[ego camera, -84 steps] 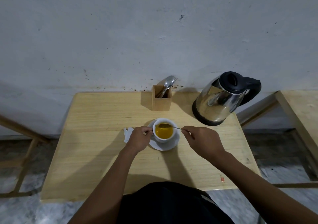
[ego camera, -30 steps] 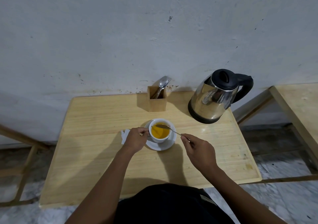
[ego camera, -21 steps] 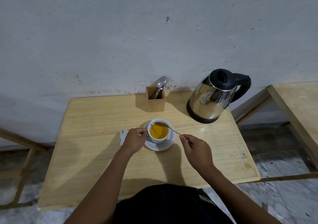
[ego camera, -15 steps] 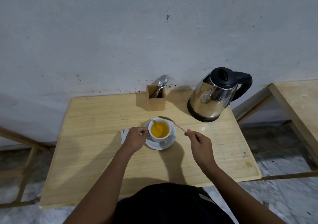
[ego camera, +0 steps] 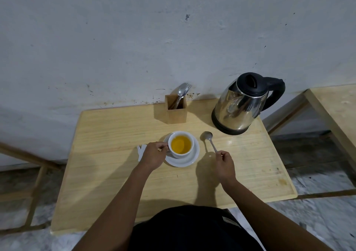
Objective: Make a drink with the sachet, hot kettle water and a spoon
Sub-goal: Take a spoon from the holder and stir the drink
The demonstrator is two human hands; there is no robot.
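Cup holds orange drink, gripped by left hand; right hand pinches spoon.

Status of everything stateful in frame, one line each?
cup: upright on saucer, filled with yellow-orange drink
spoon: out of the cup, right of saucer
kettle: upright, lid shut
sachet: lying on table, left of cup
cutlery holder: upright, cutlery inside
left hand: holds cup handle
right hand: pinches spoon handle

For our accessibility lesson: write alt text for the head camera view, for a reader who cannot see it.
A person's left hand holds a white cup of yellow drink on a saucer; the right hand holds a spoon beside it, kettle behind.
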